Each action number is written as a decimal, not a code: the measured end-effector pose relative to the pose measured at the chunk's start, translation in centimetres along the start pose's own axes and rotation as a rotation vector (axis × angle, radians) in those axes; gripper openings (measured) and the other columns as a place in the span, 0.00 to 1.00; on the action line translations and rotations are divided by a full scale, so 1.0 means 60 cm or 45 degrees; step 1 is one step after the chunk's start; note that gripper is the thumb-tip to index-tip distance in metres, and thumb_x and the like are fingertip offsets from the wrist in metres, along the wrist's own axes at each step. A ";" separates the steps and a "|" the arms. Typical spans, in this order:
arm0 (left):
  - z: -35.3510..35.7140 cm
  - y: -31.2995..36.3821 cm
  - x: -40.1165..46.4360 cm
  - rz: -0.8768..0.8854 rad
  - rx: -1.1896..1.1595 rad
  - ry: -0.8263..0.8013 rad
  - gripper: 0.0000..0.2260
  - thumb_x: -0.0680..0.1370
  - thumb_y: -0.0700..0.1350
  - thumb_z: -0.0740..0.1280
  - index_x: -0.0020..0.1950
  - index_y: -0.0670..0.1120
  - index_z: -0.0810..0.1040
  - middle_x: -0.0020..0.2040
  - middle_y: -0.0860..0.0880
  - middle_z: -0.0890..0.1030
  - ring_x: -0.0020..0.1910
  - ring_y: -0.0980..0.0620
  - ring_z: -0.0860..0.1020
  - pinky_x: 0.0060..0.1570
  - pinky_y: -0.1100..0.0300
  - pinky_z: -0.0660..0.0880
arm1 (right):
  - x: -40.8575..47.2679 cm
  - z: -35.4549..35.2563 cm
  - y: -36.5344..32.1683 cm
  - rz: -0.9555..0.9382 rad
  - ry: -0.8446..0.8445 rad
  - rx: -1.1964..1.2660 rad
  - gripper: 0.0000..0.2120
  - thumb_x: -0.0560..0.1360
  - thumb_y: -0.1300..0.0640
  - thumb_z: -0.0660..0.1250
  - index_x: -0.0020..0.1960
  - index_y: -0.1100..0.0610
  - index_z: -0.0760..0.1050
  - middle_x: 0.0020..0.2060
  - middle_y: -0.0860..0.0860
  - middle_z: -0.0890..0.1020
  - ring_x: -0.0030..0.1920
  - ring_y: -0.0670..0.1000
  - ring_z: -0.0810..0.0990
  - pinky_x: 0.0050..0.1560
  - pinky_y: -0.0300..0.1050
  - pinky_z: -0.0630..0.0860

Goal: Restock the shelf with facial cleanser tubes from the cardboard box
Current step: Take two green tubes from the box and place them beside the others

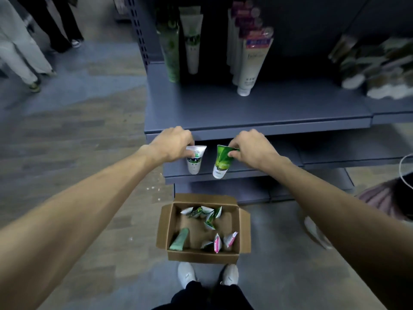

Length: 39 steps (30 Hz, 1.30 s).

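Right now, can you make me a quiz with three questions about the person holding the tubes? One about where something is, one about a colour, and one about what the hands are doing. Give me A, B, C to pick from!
1. Where is the cardboard box?
A. On the top shelf
B. On the floor in front of the person's shoes
C. Under the person's arm

2. What colour is the tube in the right hand?
A. Green
B. Red
C. Black

3. What are the two hands doing?
A. Both hang down with nothing in them
B. Both lie flat on the shelf
C. Each holds one tube by its top end

Answers:
1. B: the box sits open on the floor just ahead of the white shoes.
2. A: the green tube has a leafy green print.
3. C: the left hand holds a white tube, and the right hand pinches the green one.
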State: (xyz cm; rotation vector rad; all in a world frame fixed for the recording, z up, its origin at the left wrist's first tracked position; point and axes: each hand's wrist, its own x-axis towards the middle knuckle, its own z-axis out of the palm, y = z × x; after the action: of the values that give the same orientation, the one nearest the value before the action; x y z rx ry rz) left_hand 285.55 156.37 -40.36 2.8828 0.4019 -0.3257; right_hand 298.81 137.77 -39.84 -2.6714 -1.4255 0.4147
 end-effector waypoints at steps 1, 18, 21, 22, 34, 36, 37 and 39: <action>-0.017 0.004 -0.003 0.006 0.013 0.005 0.11 0.74 0.53 0.71 0.50 0.47 0.83 0.41 0.44 0.81 0.41 0.42 0.76 0.38 0.55 0.71 | 0.000 -0.017 -0.003 -0.008 0.007 0.000 0.07 0.75 0.51 0.69 0.51 0.51 0.83 0.43 0.54 0.84 0.47 0.57 0.79 0.46 0.48 0.76; -0.245 -0.029 -0.021 0.104 0.012 0.225 0.12 0.73 0.52 0.72 0.37 0.44 0.80 0.28 0.47 0.77 0.31 0.45 0.73 0.28 0.57 0.66 | 0.034 -0.270 -0.062 -0.135 0.296 -0.112 0.09 0.74 0.52 0.72 0.50 0.54 0.84 0.35 0.51 0.77 0.41 0.53 0.75 0.45 0.43 0.73; -0.239 -0.036 -0.010 0.064 0.004 0.251 0.10 0.73 0.50 0.72 0.38 0.45 0.79 0.26 0.49 0.72 0.31 0.46 0.71 0.27 0.58 0.63 | 0.056 -0.246 -0.060 -0.074 0.279 -0.087 0.10 0.74 0.51 0.72 0.52 0.54 0.83 0.39 0.53 0.79 0.46 0.57 0.78 0.45 0.43 0.71; -0.236 -0.037 -0.006 0.051 -0.018 0.259 0.10 0.73 0.50 0.72 0.37 0.46 0.78 0.26 0.50 0.71 0.31 0.46 0.70 0.28 0.58 0.63 | 0.063 -0.236 -0.057 -0.057 0.272 -0.083 0.11 0.74 0.51 0.72 0.53 0.54 0.83 0.43 0.55 0.81 0.49 0.58 0.78 0.46 0.44 0.73; -0.247 -0.053 0.048 -0.078 0.010 0.281 0.18 0.73 0.50 0.72 0.29 0.46 0.68 0.27 0.47 0.71 0.29 0.46 0.69 0.30 0.57 0.62 | 0.119 -0.237 -0.027 -0.166 0.240 0.016 0.09 0.76 0.54 0.69 0.52 0.57 0.82 0.42 0.56 0.84 0.45 0.57 0.81 0.42 0.40 0.68; -0.246 -0.055 0.055 -0.093 -0.016 0.275 0.19 0.73 0.51 0.71 0.29 0.47 0.67 0.29 0.45 0.74 0.31 0.44 0.71 0.31 0.56 0.63 | 0.125 -0.240 -0.025 -0.185 0.224 0.008 0.09 0.76 0.54 0.69 0.53 0.57 0.82 0.43 0.57 0.84 0.46 0.57 0.80 0.42 0.40 0.68; -0.244 -0.055 0.056 -0.094 -0.027 0.273 0.19 0.73 0.51 0.71 0.29 0.47 0.67 0.31 0.43 0.75 0.32 0.43 0.72 0.31 0.56 0.63 | 0.127 -0.241 -0.024 -0.190 0.215 0.005 0.09 0.76 0.54 0.69 0.53 0.57 0.82 0.44 0.57 0.84 0.46 0.57 0.80 0.42 0.41 0.70; -0.240 -0.058 0.057 -0.097 -0.065 0.292 0.15 0.74 0.52 0.71 0.34 0.45 0.74 0.36 0.41 0.79 0.36 0.41 0.75 0.33 0.55 0.67 | 0.130 -0.243 -0.023 -0.196 0.201 -0.001 0.11 0.76 0.53 0.68 0.54 0.57 0.82 0.45 0.56 0.84 0.46 0.57 0.80 0.43 0.41 0.71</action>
State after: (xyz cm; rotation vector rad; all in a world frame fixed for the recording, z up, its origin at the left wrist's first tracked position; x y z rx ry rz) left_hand 290.42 163.90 -28.10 2.8679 0.5514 0.0043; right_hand 305.87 145.74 -27.09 -2.5072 -1.5677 0.1856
